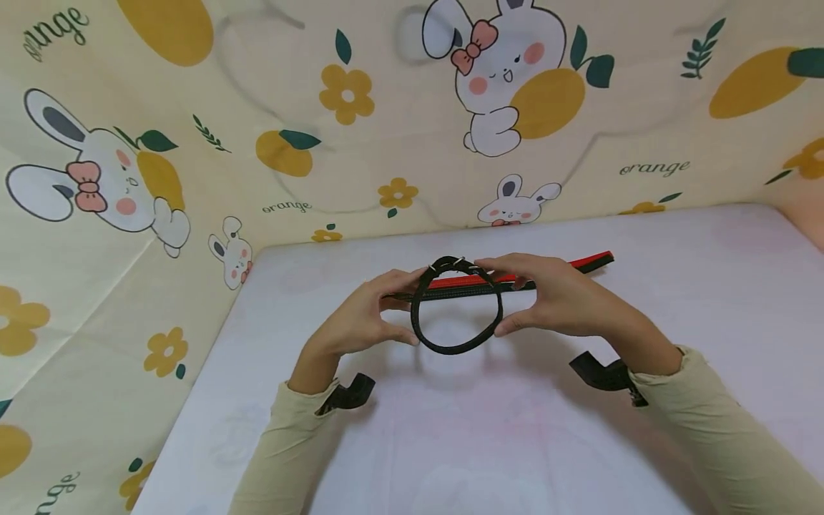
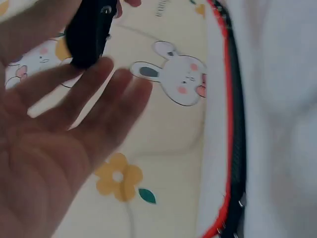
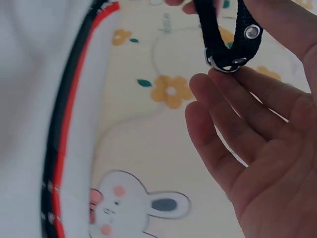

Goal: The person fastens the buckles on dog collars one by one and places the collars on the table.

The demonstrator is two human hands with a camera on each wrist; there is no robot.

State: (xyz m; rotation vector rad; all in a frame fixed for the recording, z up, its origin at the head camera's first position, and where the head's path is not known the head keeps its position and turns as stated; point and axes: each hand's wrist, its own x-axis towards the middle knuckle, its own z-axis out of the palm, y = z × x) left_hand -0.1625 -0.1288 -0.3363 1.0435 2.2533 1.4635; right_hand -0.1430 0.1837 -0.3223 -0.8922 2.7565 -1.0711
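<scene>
The left hand (image 1: 360, 313) and right hand (image 1: 566, 297) are gripping a looped, buckled black strap (image 1: 453, 350) between them.

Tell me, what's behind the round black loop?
Through the loop you can see a red and black strap on the white table. The loop itself covers thin bits of both, and the right hand hides another piece of strap.

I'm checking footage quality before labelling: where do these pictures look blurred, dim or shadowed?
Head view: the black loop looks fairly sharp, with soft shadows on the white table; left wrist view: dim, the left hand and loop softly blurred; right wrist view: also dim, the metal eyelet clearer, the table hazy.
</scene>
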